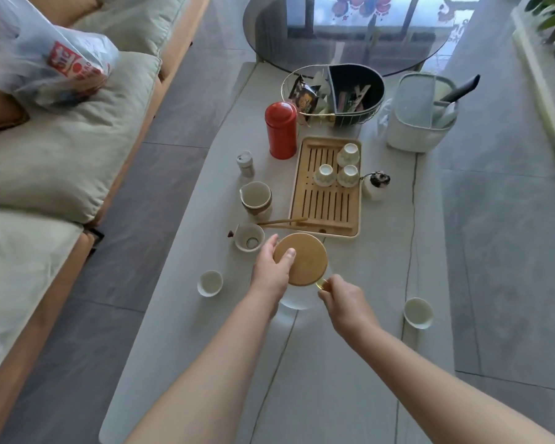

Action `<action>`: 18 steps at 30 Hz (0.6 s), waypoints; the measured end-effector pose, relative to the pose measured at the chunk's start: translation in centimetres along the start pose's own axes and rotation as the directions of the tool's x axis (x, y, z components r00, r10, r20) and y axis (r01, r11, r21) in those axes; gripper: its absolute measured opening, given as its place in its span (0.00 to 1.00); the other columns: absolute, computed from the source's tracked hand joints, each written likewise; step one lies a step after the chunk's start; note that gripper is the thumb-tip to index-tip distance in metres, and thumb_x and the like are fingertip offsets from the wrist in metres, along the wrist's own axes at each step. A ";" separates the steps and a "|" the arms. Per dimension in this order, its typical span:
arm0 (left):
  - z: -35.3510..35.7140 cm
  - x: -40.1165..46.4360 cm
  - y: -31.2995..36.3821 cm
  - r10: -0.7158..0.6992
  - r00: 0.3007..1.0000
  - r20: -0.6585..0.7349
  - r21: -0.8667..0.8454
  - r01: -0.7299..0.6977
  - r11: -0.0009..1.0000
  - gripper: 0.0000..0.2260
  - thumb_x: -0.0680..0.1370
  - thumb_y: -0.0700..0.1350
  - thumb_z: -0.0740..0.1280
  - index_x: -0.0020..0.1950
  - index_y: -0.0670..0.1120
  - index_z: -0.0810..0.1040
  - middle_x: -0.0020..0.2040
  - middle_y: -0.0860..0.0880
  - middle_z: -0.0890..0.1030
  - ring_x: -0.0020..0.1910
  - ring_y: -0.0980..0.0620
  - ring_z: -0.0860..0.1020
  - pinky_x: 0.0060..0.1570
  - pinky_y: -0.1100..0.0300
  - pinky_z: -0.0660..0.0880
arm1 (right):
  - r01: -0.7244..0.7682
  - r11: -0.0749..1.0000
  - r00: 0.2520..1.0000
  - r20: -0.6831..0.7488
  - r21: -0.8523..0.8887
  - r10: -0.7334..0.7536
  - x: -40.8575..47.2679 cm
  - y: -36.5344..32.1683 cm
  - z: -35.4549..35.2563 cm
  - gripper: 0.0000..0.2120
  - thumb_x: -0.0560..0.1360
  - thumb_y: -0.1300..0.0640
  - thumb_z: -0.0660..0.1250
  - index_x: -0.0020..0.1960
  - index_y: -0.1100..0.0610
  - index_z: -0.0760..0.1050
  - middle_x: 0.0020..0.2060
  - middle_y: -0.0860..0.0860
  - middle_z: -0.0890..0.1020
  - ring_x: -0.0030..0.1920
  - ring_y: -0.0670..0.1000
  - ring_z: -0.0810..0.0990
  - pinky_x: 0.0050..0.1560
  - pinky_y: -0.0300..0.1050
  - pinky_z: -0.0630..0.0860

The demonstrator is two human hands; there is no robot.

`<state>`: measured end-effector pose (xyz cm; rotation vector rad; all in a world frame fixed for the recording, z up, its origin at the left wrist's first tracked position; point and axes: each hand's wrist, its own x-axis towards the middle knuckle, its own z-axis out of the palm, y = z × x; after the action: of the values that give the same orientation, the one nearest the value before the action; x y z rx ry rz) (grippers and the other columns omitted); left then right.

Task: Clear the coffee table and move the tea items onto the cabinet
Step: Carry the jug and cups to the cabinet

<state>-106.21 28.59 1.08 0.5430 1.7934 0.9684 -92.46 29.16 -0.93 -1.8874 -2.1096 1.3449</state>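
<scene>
We record a long pale worktop (318,363) running away from the viewer, with a cushioned sofa (61,149) along its left side and grey floor tiles on both sides. A round dark glass table (269,36) stands beyond its far end. The cabinet named in the task is not in view.

At the far end stand a wire basket (334,94) of packets and a white caddy (420,116). Nearer lies the slatted bamboo tea tray (327,200), carrying three small cups near its far end, presumably so drips fall through the slats. A red tin (281,129) stands just left of the tray.

Nearest the person is a glass pot with a round wooden lid (305,257). The left hand (269,270) rests over the lid's left edge, thumb on top, fingers curled round the rim. The right hand (343,299) pinches the pot's handle (321,284). We judge this a two-handed hold, the lid steadied so the pot can be carried safely.

A pitcher (256,198), a strainer cup (249,237) and wooden tongs (282,222) sit left of the tray. Two loose cups (209,282) (417,312) flank the pot, well apart.
</scene>
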 end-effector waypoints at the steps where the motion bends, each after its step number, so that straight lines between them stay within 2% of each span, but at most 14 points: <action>1: 0.4 -0.5 0.5 -0.001 1.000 0.006 -0.010 0.001 1.000 0.23 0.80 0.45 0.62 0.74 0.49 0.61 0.72 0.48 0.67 0.69 0.50 0.67 0.64 0.58 0.66 | 0.002 1.000 1.000 -0.016 0.019 -0.002 -0.4 0.1 -0.5 0.07 0.79 0.56 0.57 0.44 0.58 0.66 0.44 0.56 0.76 0.41 0.54 0.69 0.37 0.45 0.64; 6: 3.0 -4.0 3.9 -0.008 0.998 0.056 -0.042 0.010 0.999 0.22 0.81 0.43 0.60 0.75 0.49 0.60 0.73 0.48 0.67 0.69 0.49 0.67 0.67 0.53 0.66 | -0.016 0.998 0.989 -0.144 0.054 0.024 -2.7 1.6 -4.2 0.06 0.79 0.55 0.59 0.47 0.58 0.70 0.46 0.55 0.78 0.43 0.54 0.71 0.40 0.45 0.66; 8: 4.4 -5.7 5.4 -0.007 0.997 0.077 -0.068 0.012 0.998 0.23 0.81 0.43 0.60 0.75 0.49 0.60 0.73 0.48 0.68 0.69 0.49 0.68 0.68 0.51 0.67 | -0.005 0.996 0.976 -0.215 0.090 0.024 -3.9 2.5 -6.2 0.07 0.78 0.55 0.61 0.52 0.58 0.75 0.48 0.55 0.79 0.46 0.54 0.74 0.43 0.44 0.68; 12: 8.0 -9.4 7.8 -0.006 0.991 0.131 -0.124 0.023 0.992 0.23 0.81 0.41 0.60 0.75 0.49 0.60 0.73 0.48 0.68 0.69 0.48 0.68 0.70 0.46 0.65 | 0.014 0.985 0.942 -0.332 0.175 0.046 -6.8 4.6 -10.7 0.11 0.76 0.56 0.65 0.57 0.56 0.78 0.44 0.49 0.73 0.45 0.48 0.71 0.46 0.38 0.65; 18: 15.4 -15.1 9.9 0.033 0.978 0.205 -0.103 -0.012 0.995 0.23 0.81 0.41 0.60 0.75 0.49 0.60 0.74 0.49 0.66 0.71 0.48 0.65 0.70 0.43 0.63 | 0.018 0.972 0.900 -0.427 0.235 0.086 -11.6 10.2 -16.3 0.11 0.75 0.58 0.66 0.56 0.58 0.79 0.45 0.53 0.75 0.46 0.51 0.74 0.42 0.35 0.62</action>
<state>-86.58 29.10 14.47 0.5799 1.5480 0.9756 -72.54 28.17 9.38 -1.9107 -1.6335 0.9978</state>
